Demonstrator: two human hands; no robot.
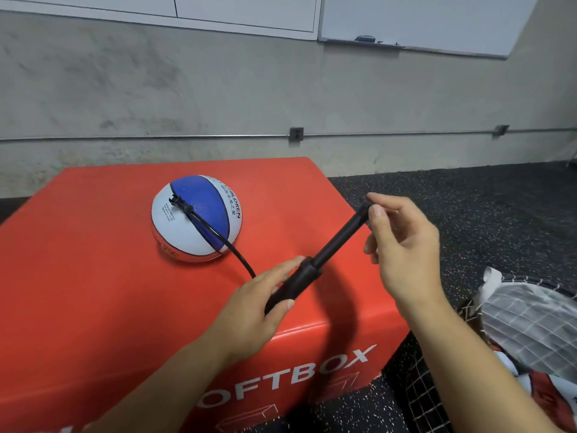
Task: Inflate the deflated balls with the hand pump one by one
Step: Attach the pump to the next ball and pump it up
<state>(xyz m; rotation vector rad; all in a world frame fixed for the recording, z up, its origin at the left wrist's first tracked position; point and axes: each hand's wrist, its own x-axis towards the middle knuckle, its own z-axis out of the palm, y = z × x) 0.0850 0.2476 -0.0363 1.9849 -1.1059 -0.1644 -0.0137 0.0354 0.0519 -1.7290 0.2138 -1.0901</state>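
1. A red soft box (93, 276) printed "OFTBOX" is standing on the dark speckled floor (468, 195).
2. A blue-and-white ball (187, 232) is sitting on the box top, toward its far side.
3. A netted bundle (530, 320) is lying on the floor just right of the box.

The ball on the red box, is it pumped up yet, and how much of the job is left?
Done: the hose is plugged into the ball. In hand: the left hand grips the pump barrel while the right hand pinches the handle, pulled out. The ball sits flattened on the box, so it looks only partly filled. Left: more pumping, then whatever balls lie in the net bag; their number cannot be told.
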